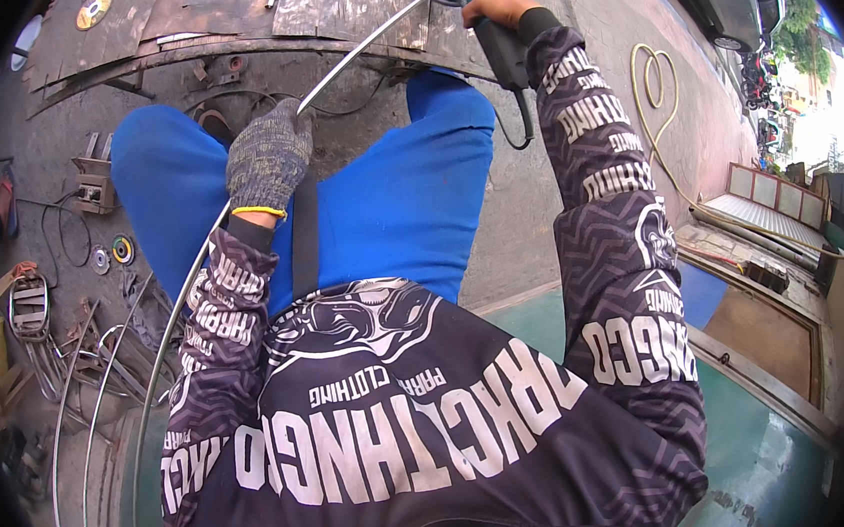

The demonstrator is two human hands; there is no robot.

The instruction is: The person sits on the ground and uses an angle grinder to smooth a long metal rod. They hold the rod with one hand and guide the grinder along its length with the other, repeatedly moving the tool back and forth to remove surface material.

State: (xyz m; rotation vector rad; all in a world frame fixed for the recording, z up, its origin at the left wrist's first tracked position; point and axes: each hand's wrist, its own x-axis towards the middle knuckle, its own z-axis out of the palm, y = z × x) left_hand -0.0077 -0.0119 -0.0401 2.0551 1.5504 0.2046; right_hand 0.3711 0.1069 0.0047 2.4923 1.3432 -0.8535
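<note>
Large white capitals run in a bold row across the black shirt [387, 442] at the lower centre of the frame, with two smaller white words above them. White lettering also repeats down the left sleeve [217, 332], lower left, and the right sleeve [613, 247], right of centre.

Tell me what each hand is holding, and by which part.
The gloved left hand holds a metal rod partway along its length; the bare right hand grips an angle grinder by the front of its body.
</note>
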